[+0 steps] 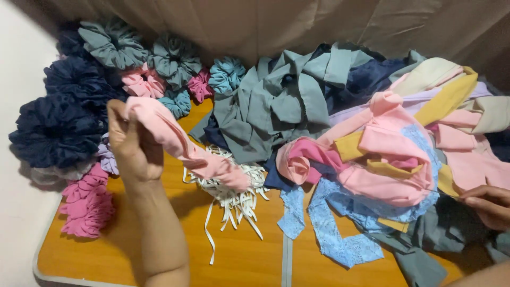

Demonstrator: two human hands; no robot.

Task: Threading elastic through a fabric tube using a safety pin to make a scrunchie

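My left hand (pixel 133 143) is raised over the wooden table (pixel 106 255) and grips one end of a light pink fabric tube (pixel 186 149), which droops right toward a bundle of white elastic strips (pixel 236 199). At the right edge, my right hand (pixel 489 204) has its fingers pinched together at the edge of a pile of fabric pieces (pixel 393 154); a thin thread or needle seems to run from it, but what it holds is too small to tell.
Finished scrunchies lie along the left and back: navy (pixel 56 130), grey-green (pixel 114 42), pink (pixel 143 82), magenta (pixel 87 204), teal (pixel 227 74). Grey fabric (pixel 281 106) and blue lace (pixel 340 234) cover the middle. A brown curtain (pixel 265 21) hangs behind.
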